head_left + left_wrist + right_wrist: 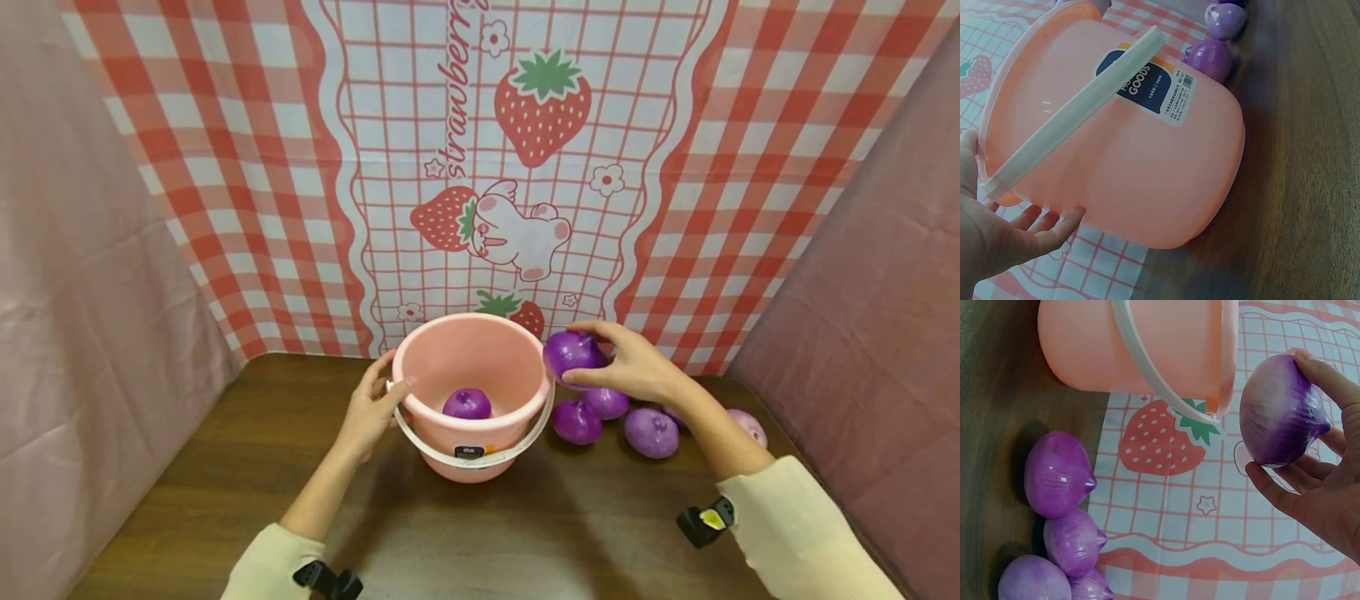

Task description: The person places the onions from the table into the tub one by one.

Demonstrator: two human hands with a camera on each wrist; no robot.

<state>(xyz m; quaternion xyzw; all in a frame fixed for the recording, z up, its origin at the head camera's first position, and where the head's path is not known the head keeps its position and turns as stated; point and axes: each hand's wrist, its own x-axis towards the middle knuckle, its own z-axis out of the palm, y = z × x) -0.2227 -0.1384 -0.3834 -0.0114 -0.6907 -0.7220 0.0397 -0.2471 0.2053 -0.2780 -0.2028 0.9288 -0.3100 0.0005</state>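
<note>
A pink bucket with a white handle stands upright on the table, the handle hanging down at its front. My left hand grips the bucket's rim on the left; the thumb lies over the edge and the fingers rest against the outer wall. One purple onion lies at the bottom of the bucket. With thumb and fingers round it, my right hand holds another purple onion just right of the rim, level with it and above the table.
Right of the bucket lie several more purple onions, with a paler pinkish one farther right, partly behind my forearm. A checked strawberry cloth hangs behind the brown table. Pink cloths flank both sides.
</note>
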